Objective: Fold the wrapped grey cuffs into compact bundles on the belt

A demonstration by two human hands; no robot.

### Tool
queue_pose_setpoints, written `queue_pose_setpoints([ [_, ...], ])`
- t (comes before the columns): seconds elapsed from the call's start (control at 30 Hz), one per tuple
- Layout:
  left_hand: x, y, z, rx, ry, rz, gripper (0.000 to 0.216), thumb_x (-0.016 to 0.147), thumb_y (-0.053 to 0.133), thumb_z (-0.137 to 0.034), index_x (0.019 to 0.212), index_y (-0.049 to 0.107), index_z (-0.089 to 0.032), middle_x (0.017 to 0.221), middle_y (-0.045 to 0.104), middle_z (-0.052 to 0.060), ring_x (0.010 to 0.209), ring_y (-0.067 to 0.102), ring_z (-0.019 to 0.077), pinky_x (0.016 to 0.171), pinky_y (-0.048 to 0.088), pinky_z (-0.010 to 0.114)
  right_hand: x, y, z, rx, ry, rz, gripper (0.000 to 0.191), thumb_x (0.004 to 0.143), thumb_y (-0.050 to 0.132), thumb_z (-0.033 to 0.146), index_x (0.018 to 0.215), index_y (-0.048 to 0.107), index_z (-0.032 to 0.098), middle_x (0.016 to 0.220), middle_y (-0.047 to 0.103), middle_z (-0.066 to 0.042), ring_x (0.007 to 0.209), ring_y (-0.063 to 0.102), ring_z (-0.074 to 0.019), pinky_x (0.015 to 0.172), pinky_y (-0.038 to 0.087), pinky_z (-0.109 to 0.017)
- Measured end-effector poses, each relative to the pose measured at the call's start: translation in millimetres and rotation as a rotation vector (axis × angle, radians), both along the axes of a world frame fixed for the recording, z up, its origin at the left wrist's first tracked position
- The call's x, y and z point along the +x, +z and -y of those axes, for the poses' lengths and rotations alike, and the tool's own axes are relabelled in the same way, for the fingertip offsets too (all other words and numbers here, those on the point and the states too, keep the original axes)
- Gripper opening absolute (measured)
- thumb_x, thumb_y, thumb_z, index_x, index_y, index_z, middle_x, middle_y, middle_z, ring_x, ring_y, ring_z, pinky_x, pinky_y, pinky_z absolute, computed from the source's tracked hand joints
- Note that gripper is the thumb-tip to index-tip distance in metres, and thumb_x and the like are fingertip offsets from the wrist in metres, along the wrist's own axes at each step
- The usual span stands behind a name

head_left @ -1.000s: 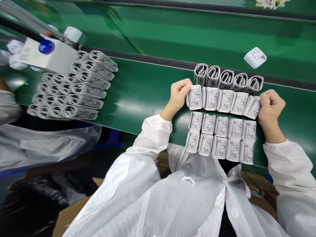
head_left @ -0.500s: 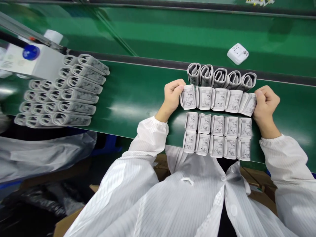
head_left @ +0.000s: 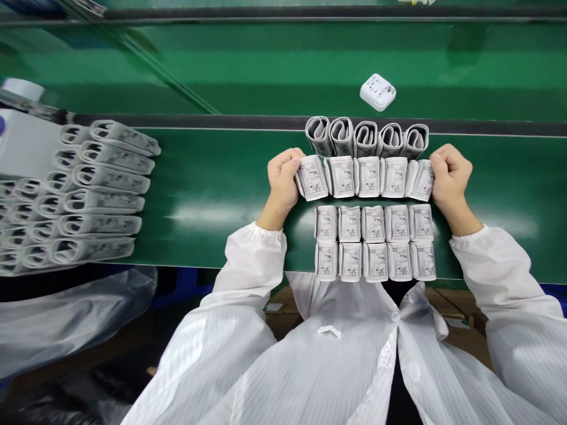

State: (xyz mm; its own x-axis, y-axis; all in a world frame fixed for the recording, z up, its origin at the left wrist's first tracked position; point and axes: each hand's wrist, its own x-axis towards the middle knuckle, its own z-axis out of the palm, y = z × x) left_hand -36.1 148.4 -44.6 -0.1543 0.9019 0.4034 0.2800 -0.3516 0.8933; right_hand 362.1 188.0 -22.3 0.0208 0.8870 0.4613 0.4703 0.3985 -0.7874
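Green conveyor belting runs across the view beneath a dark rail. At far left, a block of folded blood-pressure cuffs lies in rows with its loop ends turned left, its left part cut off by the frame beside a white carton, and grey plastic sheeting lies below the belt's near edge. Moving right, the left hand is closed on one end of a row of five cuffs. That row runs crosswise in front of the person, with each cuff's long axis pointing away from the chest. The right hand is closed on the other end, so neither hand is nearer the row as a whole. Beyond it, five more cuffs show their rolled loops, just touching the row, while two rows of five flat cuffs lie just apart from it on the body side. A small white slotted device sits on the far belt, its kind hard to make out. Fingers hide the outer edges of the end cuffs, and the printed diagrams are too small to read.
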Motion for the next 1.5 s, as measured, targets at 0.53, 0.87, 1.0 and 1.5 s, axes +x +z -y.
queue_pose_setpoints([
  [0.53,-0.4,-2.0,-6.6,0.030,-0.015,0.264,0.076,0.091,0.088,-0.081,0.065,0.045,-0.023,0.069,0.042,-0.002,0.061,0.045,0.0149,0.063,0.037,0.033,2.0,-9.5,-5.0,0.139,0.101,-0.124,0.071,0.110,0.066,0.083,0.070,0.049,0.028,0.073,0.054,-0.001,0.068,0.051,-0.0196,0.068,0.044,-0.042],
  [0.87,6.0,11.4,-3.3,0.031,-0.022,0.307,0.076,0.086,0.092,-0.083,0.062,0.052,-0.024,0.067,0.044,-0.002,0.062,0.043,0.0161,0.063,0.032,0.035,1.5,-12.0,-6.4,0.164,0.111,-0.136,0.071,0.110,0.068,0.082,0.070,0.050,0.026,0.073,0.055,0.000,0.069,0.053,-0.0188,0.068,0.045,-0.041],
  [1.0,7.4,14.2,-2.7,-0.003,0.017,0.356,0.078,0.082,0.095,-0.080,0.061,0.045,-0.025,0.068,0.039,-0.001,0.065,0.044,0.0175,0.064,0.033,0.037,2.3,-12.6,-6.1,0.151,0.118,-0.134,0.070,0.111,0.068,0.081,0.071,0.051,0.026,0.074,0.056,0.000,0.069,0.054,-0.0188,0.070,0.049,-0.041],
  [1.5,8.2,16.2,-1.2,0.073,-0.015,0.331,0.077,0.085,0.093,-0.079,0.063,0.044,-0.024,0.067,0.038,-0.002,0.063,0.039,0.0166,0.063,0.030,0.037,0.6,-8.7,-4.4,0.158,0.104,-0.118,0.073,0.111,0.065,0.084,0.070,0.049,0.026,0.073,0.054,0.000,0.069,0.052,-0.0179,0.069,0.047,-0.041],
])
